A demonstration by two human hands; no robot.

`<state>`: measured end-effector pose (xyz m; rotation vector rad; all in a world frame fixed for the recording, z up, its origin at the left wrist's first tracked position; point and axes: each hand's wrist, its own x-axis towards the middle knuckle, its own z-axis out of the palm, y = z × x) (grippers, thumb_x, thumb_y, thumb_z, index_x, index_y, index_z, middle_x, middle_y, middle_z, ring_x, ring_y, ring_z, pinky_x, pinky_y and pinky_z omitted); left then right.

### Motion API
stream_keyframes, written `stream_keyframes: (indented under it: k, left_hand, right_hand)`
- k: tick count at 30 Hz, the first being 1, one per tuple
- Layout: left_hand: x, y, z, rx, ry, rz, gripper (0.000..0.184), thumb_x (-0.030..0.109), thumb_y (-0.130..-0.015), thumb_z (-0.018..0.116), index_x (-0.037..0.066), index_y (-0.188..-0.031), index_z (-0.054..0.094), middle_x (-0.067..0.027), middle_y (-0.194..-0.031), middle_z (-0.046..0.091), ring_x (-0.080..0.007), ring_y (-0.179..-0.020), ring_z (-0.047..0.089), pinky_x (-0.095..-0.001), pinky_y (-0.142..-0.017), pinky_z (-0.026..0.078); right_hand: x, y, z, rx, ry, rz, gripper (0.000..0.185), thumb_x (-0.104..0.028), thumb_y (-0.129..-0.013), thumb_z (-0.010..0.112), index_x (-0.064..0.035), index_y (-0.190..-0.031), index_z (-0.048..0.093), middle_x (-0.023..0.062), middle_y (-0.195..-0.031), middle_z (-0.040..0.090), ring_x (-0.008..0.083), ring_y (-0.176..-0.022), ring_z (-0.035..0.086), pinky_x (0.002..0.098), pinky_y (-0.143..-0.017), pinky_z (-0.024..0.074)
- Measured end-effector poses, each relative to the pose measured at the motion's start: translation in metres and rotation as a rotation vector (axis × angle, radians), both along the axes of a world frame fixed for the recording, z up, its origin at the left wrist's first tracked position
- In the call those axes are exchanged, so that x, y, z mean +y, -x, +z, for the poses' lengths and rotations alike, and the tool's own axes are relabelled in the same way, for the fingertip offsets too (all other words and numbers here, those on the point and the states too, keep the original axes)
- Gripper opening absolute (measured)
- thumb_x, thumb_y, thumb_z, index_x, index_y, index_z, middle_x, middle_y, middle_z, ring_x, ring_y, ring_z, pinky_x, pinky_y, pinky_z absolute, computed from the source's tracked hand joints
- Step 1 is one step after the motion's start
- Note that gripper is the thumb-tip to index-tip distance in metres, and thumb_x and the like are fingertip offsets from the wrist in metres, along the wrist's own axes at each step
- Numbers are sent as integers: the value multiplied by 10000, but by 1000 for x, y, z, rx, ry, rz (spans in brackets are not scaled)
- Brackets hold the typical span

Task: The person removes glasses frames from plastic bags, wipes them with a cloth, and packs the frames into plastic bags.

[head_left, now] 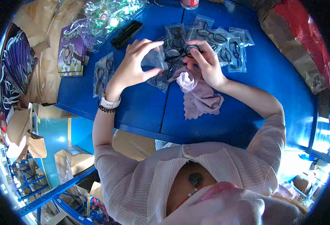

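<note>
My left hand (137, 62), with a white watch on the wrist, holds a small clear plastic bag (154, 58) between the spread thumb and fingers. The thumb and fingers of my right hand (209, 63) are closed on a pair of dark-framed glasses (173, 55), whose lenses face the bag. Below that hand hangs a pale pink cloth (202, 99) with a wavy edge; whether the fingers grip it too is hidden. Behind and around both hands lie several bagged glasses (213, 36), and another bagged pair (104, 71) rests left of my left wrist.
A black case-like object (126, 34) lies by crumpled clear plastic (109, 17) on the blue table (135, 108). Purple printed packs (70, 54) sit at the left, beside a brown paper-lined box (43, 82). A red-labelled bottle (189, 3) stands at the back; a cardboard box (288, 45) borders the right.
</note>
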<state>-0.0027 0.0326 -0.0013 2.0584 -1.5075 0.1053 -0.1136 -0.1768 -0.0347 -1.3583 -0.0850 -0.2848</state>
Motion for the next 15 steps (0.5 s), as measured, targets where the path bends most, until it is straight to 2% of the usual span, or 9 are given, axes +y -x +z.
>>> stream_keyframes:
  k: [4,9,15]
  left_hand:
    - [-5,11,3,75,38,61,632,144,-678,756,137,-1254,497,-12,-1031,562,-195,-914,537,-346,-909,334]
    - [-3,9,3,91,69,72,619,149,-685,756,128,-1250,503,-13,-1025,567,-174,-894,550,-327,-889,326]
    - [-5,15,3,27,52,66,613,149,-692,753,120,-1251,504,-15,-1014,570,-164,-870,558,-322,-886,326]
  right_hand:
    - [0,1,2,11,21,-29,258,-94,-967,432,-48,-1220,444,61,-794,573,97,-652,570,191,-599,456]
    - [-7,-4,-4,-77,-4,-52,257,-84,-952,464,-28,-1202,445,73,-869,547,105,-712,589,197,-576,461]
    - [-3,-1,-2,-86,29,-31,257,-84,-951,470,-27,-1200,444,72,-853,546,105,-730,586,197,-581,457]
